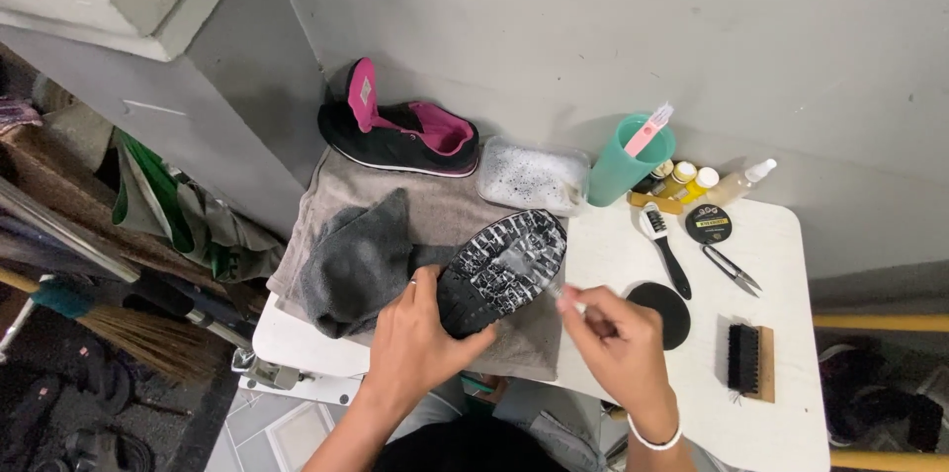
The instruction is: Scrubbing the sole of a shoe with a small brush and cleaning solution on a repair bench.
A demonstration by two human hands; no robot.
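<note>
Black lugged shoe sole (504,269) gripped by left hand (420,339), right hand (618,339) pinching a thin brush (559,291) over grey towel (395,205)

Bare white tabletop (791,235) open right of right hand (618,343), between black disc (664,312) and wooden brush (751,361). Ahead blocked: soapy tray (532,175), teal cup (625,161), bottles (692,180). Left of left hand (415,339): crumpled grey cloth (361,259).
</note>
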